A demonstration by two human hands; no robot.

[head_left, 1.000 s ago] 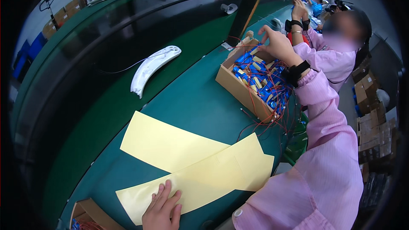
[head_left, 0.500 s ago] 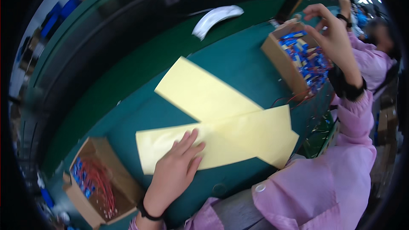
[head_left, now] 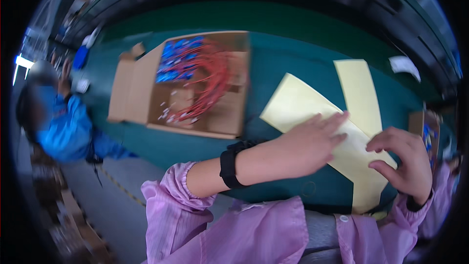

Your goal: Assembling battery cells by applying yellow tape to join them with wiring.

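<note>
Two pale yellow paper sheets (head_left: 359, 93) lie overlapping on the green tabletop, one laid across the other. My left hand (head_left: 312, 142) reaches in from the left and lies over the crossing sheet (head_left: 293, 100), fingers stretched and slightly apart. At the right end of the sheets, my right hand (head_left: 405, 161) hovers with its fingers bent and its thumb apart; nothing shows between them. To the left of the sheets stands an open cardboard box (head_left: 246, 88) with blue cylindrical parts (head_left: 178, 61) trailing red wires (head_left: 212, 88).
Another cardboard box (head_left: 416, 123) with blue parts stands at the far right, partly behind my right hand. A curved white object (head_left: 404, 66) lies at the back right. A co-worker in blue (head_left: 68, 127) is at the left. A thin ring (head_left: 309, 188) lies near the front edge.
The view has swung left, bringing the left box nearer the middle. My right hand has come away from the right box to the sheets. My left hand still lies on the paper.
</note>
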